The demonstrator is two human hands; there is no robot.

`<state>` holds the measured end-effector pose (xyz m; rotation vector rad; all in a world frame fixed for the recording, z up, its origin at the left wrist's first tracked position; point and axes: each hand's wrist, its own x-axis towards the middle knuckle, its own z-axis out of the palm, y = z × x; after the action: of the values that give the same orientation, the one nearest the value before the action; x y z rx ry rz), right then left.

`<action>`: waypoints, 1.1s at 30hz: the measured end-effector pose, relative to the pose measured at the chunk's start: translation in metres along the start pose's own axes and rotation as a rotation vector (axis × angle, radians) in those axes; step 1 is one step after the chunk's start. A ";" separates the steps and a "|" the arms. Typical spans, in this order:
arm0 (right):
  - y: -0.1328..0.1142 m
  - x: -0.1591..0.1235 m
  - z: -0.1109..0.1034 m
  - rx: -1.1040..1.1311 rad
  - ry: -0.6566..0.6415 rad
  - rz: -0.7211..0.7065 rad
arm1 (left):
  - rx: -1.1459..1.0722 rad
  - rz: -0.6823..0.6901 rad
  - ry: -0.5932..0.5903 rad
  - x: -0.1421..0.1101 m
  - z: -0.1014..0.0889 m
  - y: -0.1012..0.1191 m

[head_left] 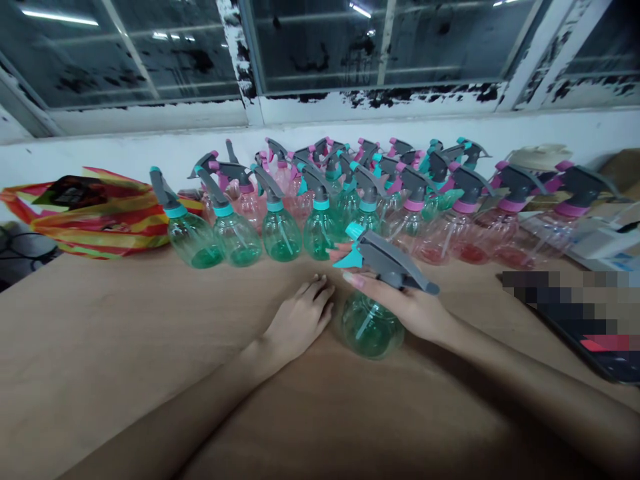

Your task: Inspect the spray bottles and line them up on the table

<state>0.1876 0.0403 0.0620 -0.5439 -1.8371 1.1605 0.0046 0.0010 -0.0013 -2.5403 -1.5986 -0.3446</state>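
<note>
My right hand is wrapped round the neck of a green spray bottle, just under its grey and turquoise trigger head. The bottle is close to upright; whether its base touches the table I cannot tell. To the left of it, my left hand lies palm down on the wooden table, fingers stretched out and holding nothing. Beyond both hands stand green spray bottles with turquoise collars. Pink spray bottles with pink collars stand to their right.
Behind the front row, more spray bottles crowd toward the white wall. A red and yellow striped bag lies at the left. At the right edge are a dark phone-like device, partly pixelated, and a white box. Windows run above.
</note>
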 end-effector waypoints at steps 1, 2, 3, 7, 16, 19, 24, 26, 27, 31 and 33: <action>-0.001 0.000 0.000 0.010 -0.009 0.003 | -0.003 -0.005 -0.001 0.000 -0.001 0.000; -0.002 0.000 0.000 0.016 -0.015 0.010 | -0.009 -0.013 0.002 0.000 -0.001 0.001; -0.002 0.000 -0.001 0.014 -0.018 0.017 | -0.015 -0.019 0.005 0.000 -0.002 0.001; 0.000 -0.002 -0.002 -0.053 0.014 0.023 | -0.037 -0.030 0.030 -0.001 -0.003 0.001; 0.001 -0.002 -0.006 0.003 -0.043 0.012 | -0.010 -0.017 0.100 -0.002 0.008 -0.001; -0.001 0.001 -0.006 0.086 -0.099 -0.006 | 0.001 -0.015 0.115 -0.002 0.009 -0.001; -0.001 -0.002 -0.005 0.103 -0.103 0.039 | 0.028 -0.028 0.124 -0.002 0.011 0.000; 0.002 -0.004 -0.005 0.080 -0.085 0.037 | 0.041 -0.030 0.116 -0.002 0.011 0.000; 0.004 -0.005 -0.005 0.059 -0.076 0.044 | 0.045 -0.027 0.111 -0.002 0.011 0.000; 0.007 -0.006 -0.005 0.049 -0.087 0.066 | 0.040 -0.003 0.112 -0.002 0.009 -0.002; 0.004 -0.004 -0.005 0.095 -0.119 0.040 | 0.027 -0.003 0.109 -0.002 0.007 -0.002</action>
<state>0.1937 0.0423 0.0579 -0.4683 -1.8678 1.3247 0.0025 0.0019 -0.0089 -2.4540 -1.5581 -0.4503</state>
